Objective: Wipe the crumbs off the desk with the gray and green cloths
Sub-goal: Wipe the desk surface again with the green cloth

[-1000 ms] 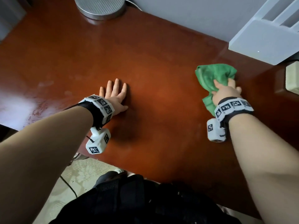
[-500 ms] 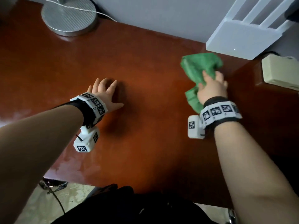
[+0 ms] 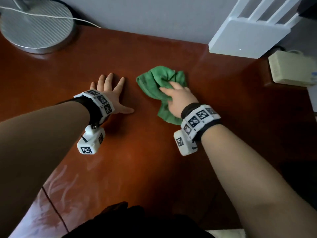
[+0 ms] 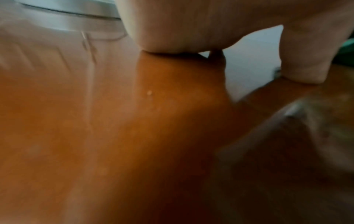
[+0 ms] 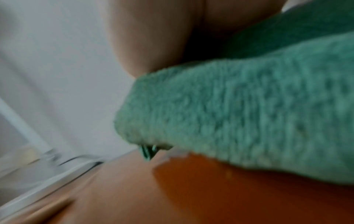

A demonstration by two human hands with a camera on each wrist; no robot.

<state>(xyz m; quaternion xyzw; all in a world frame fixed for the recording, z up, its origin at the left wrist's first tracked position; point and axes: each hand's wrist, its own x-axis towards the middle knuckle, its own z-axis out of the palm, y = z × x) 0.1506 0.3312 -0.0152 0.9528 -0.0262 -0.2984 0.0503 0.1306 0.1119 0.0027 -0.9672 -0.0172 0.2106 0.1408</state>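
Observation:
A bunched green cloth (image 3: 154, 83) lies on the reddish-brown desk (image 3: 154, 160), and my right hand (image 3: 178, 98) grips it with curled fingers and presses it down. The right wrist view shows the green cloth (image 5: 239, 113) filling most of the frame, just over the desk (image 5: 191, 197). My left hand (image 3: 109, 90) lies flat on the desk to the cloth's left, fingers spread and holding nothing. One small pale crumb (image 4: 149, 92) sits on the desk (image 4: 95, 136) near my left palm (image 4: 182, 27). No gray cloth is in view.
A round silver lamp base (image 3: 36, 26) with a white cable stands at the back left. A white router (image 3: 248, 36) leans by the wall at the back right, with a beige box (image 3: 291, 66) beside it. The gray wall (image 3: 145, 14) bounds the desk's far edge.
My right hand has dragged the green cloth leftward and nearer, away from the router toward the desk's middle. The left hand has stayed flat on the desk.

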